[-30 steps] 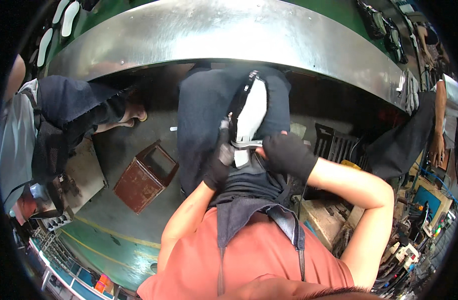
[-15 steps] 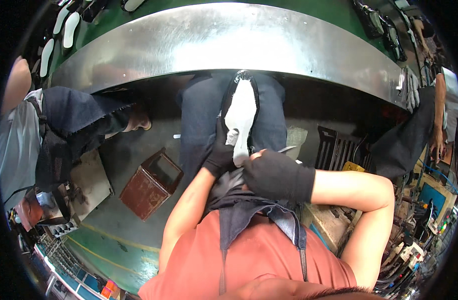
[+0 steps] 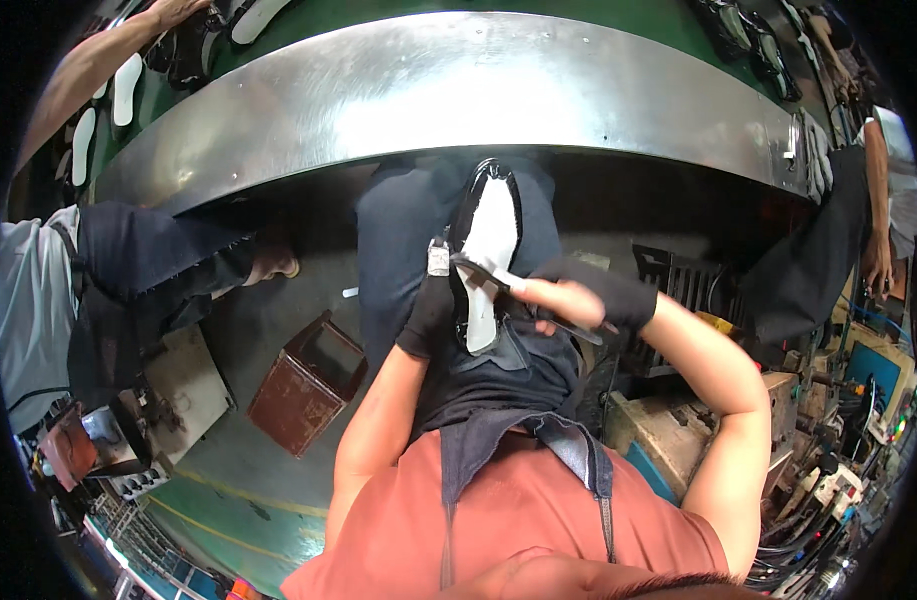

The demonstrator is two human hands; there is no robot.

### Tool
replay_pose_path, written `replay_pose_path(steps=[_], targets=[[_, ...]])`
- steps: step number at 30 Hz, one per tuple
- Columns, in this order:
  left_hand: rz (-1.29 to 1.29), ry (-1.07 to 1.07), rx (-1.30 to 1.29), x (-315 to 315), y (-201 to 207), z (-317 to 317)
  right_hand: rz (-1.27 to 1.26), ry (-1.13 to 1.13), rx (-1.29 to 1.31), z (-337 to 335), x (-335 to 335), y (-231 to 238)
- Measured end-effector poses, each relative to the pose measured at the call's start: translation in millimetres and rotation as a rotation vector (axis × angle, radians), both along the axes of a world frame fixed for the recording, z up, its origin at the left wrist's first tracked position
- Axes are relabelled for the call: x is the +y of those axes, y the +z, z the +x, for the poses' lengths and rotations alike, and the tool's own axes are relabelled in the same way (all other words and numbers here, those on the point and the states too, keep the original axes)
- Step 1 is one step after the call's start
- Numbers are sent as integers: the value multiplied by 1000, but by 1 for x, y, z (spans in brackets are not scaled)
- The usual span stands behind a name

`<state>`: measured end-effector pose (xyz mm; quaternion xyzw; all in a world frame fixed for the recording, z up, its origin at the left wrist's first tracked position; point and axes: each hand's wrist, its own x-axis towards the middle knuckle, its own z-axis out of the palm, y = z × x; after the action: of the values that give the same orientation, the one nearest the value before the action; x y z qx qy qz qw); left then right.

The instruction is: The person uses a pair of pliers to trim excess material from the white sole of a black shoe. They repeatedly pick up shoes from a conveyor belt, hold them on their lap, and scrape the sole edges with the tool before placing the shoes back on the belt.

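A glossy black shoe (image 3: 491, 222) lies sole side up across my lap, toe pointing away, its pale bottom showing. My left hand (image 3: 437, 300), in a dark fingerless glove, grips it along the left edge. Whitish tape wraps one of its fingers. My right hand (image 3: 568, 298), gloved the same way, is over the right side of the shoe. It is closed around a thin flat metal tool (image 3: 584, 334), whose end sticks out below the palm. A greyish narrow piece reaches from its fingers over the shoe's middle; whether tool or taped finger, I cannot tell.
A curved metal bench edge (image 3: 458, 80) runs ahead, with a green surface (image 3: 618, 25) beyond carrying several shoes. A brown stool (image 3: 303, 390) is on the floor at left. Other people sit on both sides; one person's arm (image 3: 108, 70) reaches over the bench. Machinery stands at right.
My right hand has moved forward and right, from the heel to beside the shoe's middle. The shoe has shifted slightly toward me. At left, another person's arm now reaches over the bench.
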<state>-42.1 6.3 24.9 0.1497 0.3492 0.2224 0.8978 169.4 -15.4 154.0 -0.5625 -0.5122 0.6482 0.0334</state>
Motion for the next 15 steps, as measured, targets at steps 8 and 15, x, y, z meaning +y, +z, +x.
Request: replay_pose_path(steps=[8,15], targets=[[880,150,567,-15,-43,5,910,403,-523,31,-21,-9],[633,-57,306,11,27,9,1196,465,69,-44,-7,35]])
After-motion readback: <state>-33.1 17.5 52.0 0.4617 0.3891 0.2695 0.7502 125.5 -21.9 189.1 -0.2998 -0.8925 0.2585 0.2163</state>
